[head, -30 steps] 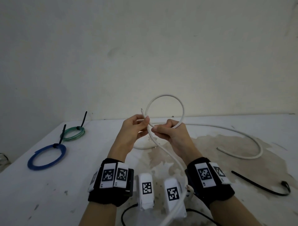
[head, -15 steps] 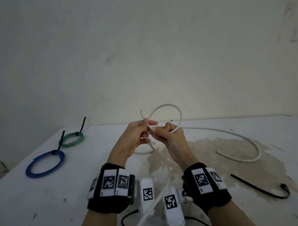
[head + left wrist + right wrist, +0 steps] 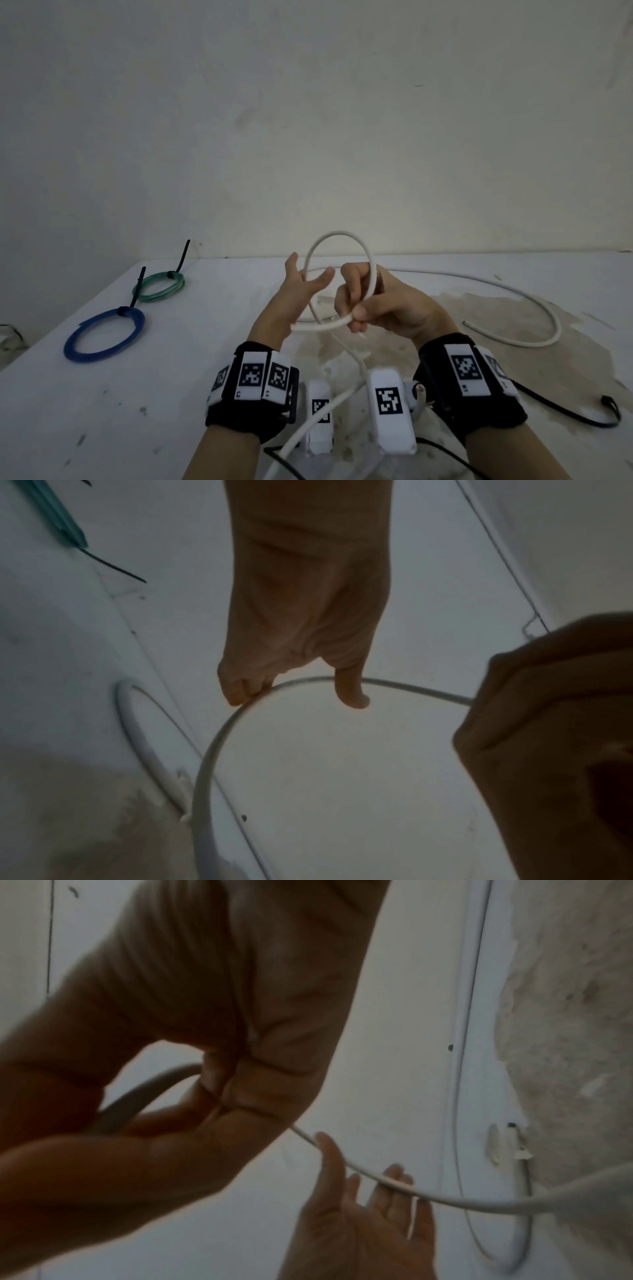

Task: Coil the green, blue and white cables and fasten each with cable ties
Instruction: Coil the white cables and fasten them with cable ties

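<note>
White cable: the white cable (image 3: 342,236) formed one raised loop above the counter (image 3: 171,394); the rest trailed away from the loop across the counter in a wide curve and ended on the stained patch (image 3: 445,308).
Right hand: the right hand (image 3: 380,301) held the loop where the strands crossed, its grip curled and pinched around the white cable.
Left hand: the left hand (image 3: 294,287) was just left of the loop, its grip spread with fingers (image 3: 329,1153) straight; in the wrist views the fingertips touched the arc of the loop without closing on it.
Blue cable: the blue cable (image 3: 102,334) lay coiled flat on the counter well left of the loop, fastened by a black cable tie (image 3: 135,291) with its tail sticking up.
Green cable: the green cable (image 3: 159,286) lay coiled left of the loop, just beyond the blue cable, fastened by a second cable tie (image 3: 181,257).
Loose cable tie: a loose cable tie (image 3: 565,409) lay on the counter right of the loop, near the front, apart from the white cable.
Wrists: black wristbands (image 3: 251,387) with printed square markers sat on both wrists below the loop.
</note>
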